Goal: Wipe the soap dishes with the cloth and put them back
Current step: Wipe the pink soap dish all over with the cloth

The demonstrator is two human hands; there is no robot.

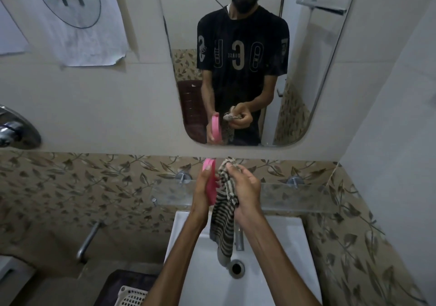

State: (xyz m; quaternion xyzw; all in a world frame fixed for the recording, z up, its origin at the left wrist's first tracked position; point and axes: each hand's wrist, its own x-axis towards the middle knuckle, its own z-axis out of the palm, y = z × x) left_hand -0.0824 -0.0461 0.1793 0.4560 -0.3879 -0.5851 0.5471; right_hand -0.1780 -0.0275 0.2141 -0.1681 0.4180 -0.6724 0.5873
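My left hand (203,189) grips a pink soap dish (210,183) held on edge above the white sink (188,246). My right hand (245,189) grips a striped cloth (224,213) bunched at its top, right beside the dish; the cloth's loose end hangs down toward the drain (236,268). Whether the cloth touches the dish is hard to tell. The mirror (306,69) above reflects both hands with the dish and the cloth.
A glass shelf (295,197) on two metal pegs runs along the wall behind my hands. The sink's tap (239,239) stands below the cloth. A metal pipe (88,239) juts out at left, and a white basket (132,297) sits at lower left.
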